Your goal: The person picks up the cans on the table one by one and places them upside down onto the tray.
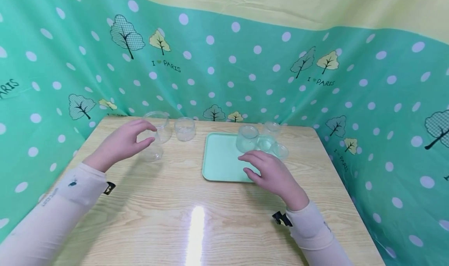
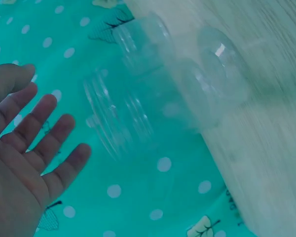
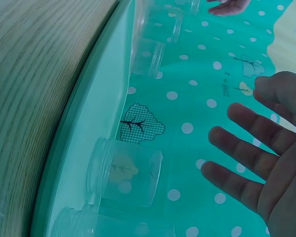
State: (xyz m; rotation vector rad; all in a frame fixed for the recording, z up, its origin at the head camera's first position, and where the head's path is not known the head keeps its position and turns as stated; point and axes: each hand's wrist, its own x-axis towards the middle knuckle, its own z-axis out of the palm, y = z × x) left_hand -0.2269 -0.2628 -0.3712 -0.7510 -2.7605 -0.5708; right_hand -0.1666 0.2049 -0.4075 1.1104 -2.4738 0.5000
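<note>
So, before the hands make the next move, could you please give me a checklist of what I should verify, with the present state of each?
1. Left hand free: ok, holds nothing.
2. Right hand free: ok, holds nothing.
3. Left hand apart from the large clear jar: ok, the left wrist view shows a gap.
4. Green tray flat on the wooden table: ok.
5. Clear containers at the tray's right easy to tell apart: not ok, see-through outlines overlap.
6. Round clear piece fully on the tray: cannot tell, the edge there is unclear.
</note>
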